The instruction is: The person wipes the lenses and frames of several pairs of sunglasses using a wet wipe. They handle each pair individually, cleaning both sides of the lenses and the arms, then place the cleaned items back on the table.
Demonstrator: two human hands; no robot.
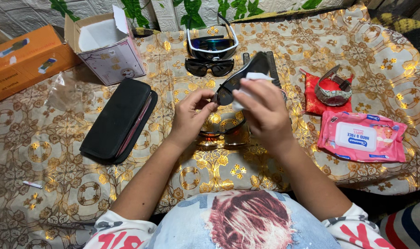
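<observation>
- We see our left hand (191,108) pinching the lens edge of a pair of black-framed dark sunglasses (240,78), its grip pressed together on the frame above the desk (57,175), which is covered in a gold-patterned cloth.
- Our right hand (263,110) presses a small white wipe (253,78) against the same sunglasses, fingers curled tight around it.
- Under our hands lies an orange-lensed pair of glasses (223,136).
- Beyond rest white-framed mirrored sunglasses (212,44) and a plain black pair (209,67).
- A black zip case (117,120) lies to the left; a pink pack of wet wipes (361,136) and a silver wristwatch (333,90) on a red cloth (313,103) lie to the right.
</observation>
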